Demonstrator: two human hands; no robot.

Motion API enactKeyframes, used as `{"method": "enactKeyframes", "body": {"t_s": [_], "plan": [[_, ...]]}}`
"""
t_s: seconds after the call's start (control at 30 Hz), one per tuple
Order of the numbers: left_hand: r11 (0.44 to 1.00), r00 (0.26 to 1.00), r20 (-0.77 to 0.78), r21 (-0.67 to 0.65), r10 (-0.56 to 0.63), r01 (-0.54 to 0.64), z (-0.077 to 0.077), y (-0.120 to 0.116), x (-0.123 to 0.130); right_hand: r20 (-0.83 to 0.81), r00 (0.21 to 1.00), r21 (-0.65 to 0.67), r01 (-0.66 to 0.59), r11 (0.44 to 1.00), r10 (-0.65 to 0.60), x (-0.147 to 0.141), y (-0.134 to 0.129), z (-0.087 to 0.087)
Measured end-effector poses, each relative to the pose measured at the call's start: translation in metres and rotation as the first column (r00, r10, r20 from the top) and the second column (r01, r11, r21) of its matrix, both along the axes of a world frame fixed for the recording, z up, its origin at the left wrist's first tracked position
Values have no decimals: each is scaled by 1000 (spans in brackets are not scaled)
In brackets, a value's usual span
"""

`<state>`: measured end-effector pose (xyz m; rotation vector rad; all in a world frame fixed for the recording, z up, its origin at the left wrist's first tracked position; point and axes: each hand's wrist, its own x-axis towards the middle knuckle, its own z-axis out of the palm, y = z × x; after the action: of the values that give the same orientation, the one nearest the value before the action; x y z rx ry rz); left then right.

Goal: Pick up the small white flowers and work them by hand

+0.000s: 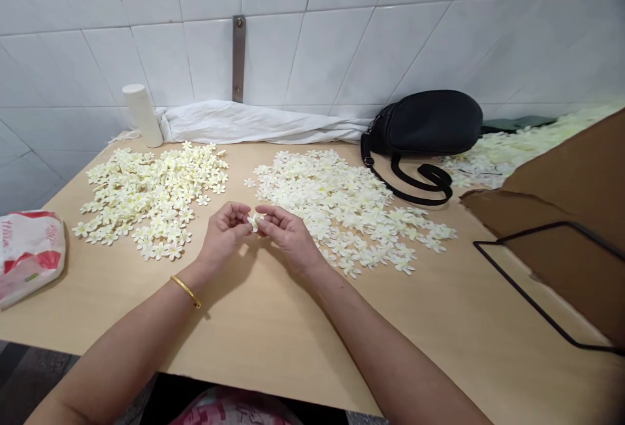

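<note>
A small white flower with a pale yellow centre is pinched between my two hands above the table. My left hand, with a gold bangle at its wrist, has its fingers closed on the flower's left side. My right hand grips the same flower from the right with thumb and fingers. Left of my hands lies a pile of yellowish-white flowers. To the right spreads a second, whiter pile of flowers, partly behind my right hand.
A black bag with a looped strap sits at the back right, beside more flowers and a brown cardboard box with a black metal frame. A white bottle, white cloth and red-white packet lie around the wooden table.
</note>
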<state>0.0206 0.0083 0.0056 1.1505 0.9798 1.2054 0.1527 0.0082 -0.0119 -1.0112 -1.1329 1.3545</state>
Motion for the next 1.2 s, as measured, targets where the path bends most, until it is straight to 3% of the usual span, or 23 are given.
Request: {"method": "enactKeyframes", "body": {"t_s": [0.1, 0.17, 0.27, 0.43, 0.63, 0.77, 0.9, 0.97, 1.03, 1.1, 1.2], "plan": [[997, 999, -49, 73, 10, -6, 0, -1, 0, 6, 999, -30, -47, 998, 48, -2, -1, 2], [997, 997, -73, 76, 26, -21, -1, -2, 1, 54, 998, 25, -26, 999, 25, -2, -2, 3], [1000, 997, -79, 8, 19, -19, -1, -3, 1, 159, 987, 135, 9, 991, -30, -1, -4, 5], [977, 990, 33, -163, -136, 140, -1, -6, 0, 329, 941, 207, 15, 978, -84, 2, -8, 9], [977, 985, 82, -141, -150, 160, -2, -8, 1, 426, 895, 253, 23, 967, -133, 2, -8, 9], [961, 975, 150, -195, -166, 194, -2, -6, 0, 448, 887, 257, -5, 966, -115, 1, -7, 8], [974, 988, 110, -184, -112, 131, -1, -6, 0, 482, 863, 301, 0, 954, -152, 0, -7, 7], [979, 995, 75, -185, -70, 83, 0, -7, 1, 488, 827, 398, 74, 914, -280, -1, -8, 7], [978, 998, 59, -204, -34, 46, 0, -7, 1, 494, 745, 557, 126, 821, -449, 0, -9, 7], [976, 999, 54, -218, -6, 17, -1, -7, 1, 516, 661, 685, 64, 726, -545, 1, -10, 6], [975, 999, 52, -223, -2, 14, -2, -6, 1, 595, 622, 703, -97, 704, -509, 2, -10, 3]]}}
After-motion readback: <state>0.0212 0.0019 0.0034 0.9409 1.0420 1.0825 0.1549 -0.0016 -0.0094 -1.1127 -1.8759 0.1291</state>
